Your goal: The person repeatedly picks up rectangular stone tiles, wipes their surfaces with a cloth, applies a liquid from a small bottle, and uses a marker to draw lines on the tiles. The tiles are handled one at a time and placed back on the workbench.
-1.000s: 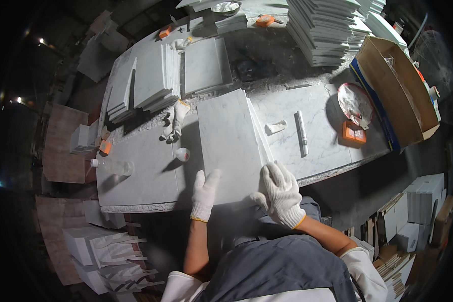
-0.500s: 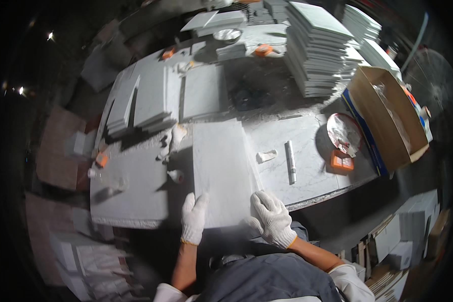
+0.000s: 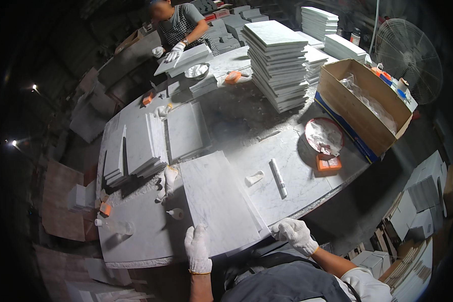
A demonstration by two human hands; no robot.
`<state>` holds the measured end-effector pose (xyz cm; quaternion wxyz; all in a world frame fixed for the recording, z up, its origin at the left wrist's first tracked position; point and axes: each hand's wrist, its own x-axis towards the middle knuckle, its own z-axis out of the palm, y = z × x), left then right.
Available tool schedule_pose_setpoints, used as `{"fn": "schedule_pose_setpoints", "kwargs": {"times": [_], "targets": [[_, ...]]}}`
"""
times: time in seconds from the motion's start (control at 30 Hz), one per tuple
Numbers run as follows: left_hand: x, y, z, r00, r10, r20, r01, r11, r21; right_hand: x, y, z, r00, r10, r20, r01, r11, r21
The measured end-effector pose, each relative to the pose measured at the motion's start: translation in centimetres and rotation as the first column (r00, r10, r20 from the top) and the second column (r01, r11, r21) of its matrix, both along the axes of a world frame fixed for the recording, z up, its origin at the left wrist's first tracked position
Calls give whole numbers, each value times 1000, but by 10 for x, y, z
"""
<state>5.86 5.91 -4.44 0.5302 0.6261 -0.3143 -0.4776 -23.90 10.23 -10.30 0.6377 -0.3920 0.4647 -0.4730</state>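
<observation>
A pale, grey-veined marble tile [image 3: 214, 199] lies at the table's near edge, over another tile whose edge shows on its right. My left hand [image 3: 198, 249], in a white knitted glove, grips its near left edge with the fingertips at the corner. Off the tile's near right corner, my gloved right hand [image 3: 296, 235] is closed, its fingers curled together. Whatever it may pinch is hidden. Right of the tile lie a white crumpled piece [image 3: 255, 177] and a white marker-like tube [image 3: 278, 178]. A small white squeeze bottle [image 3: 175, 214] stands to its left.
Tile stacks [image 3: 145, 143] stand at the left, and a tall one [image 3: 277, 65] at the back. A bowl of white paste [image 3: 324, 137], an orange block [image 3: 328, 163] and a cardboard box [image 3: 362, 108] are on the right. Behind the table, a co-worker [image 3: 183, 30] handles tiles.
The view has tilted up and turned, bringing the co-worker and fan into sight. My right hand has moved away from the tile's right side and its fingers have curled. My left hand stays at the tile.
</observation>
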Motion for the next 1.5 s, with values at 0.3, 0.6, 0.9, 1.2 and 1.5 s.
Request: {"fn": "schedule_pose_setpoints", "kwargs": {"times": [0.3,0.6,0.9,1.2,1.5], "targets": [[-37,-14,20,992,49,-113,-51,999,-18,22,-15,45,977,109,184,-119,992,40],[-86,-24,33,997,-59,-47,59,998,12,40,-28,35,997,36,63,-54,950,308],[-107,-39,47,968,-182,170,189,982,-25,4,-65,83,973,-89,211,76,995,67],[-78,-116,11,247,17,969,597,785,-166,-56,-148,102,900,50,433,184,857,-481],[-64,-137,-39,-146,165,975,632,774,-36,-129,-318,240,840,92,535,215,849,-483]]}}
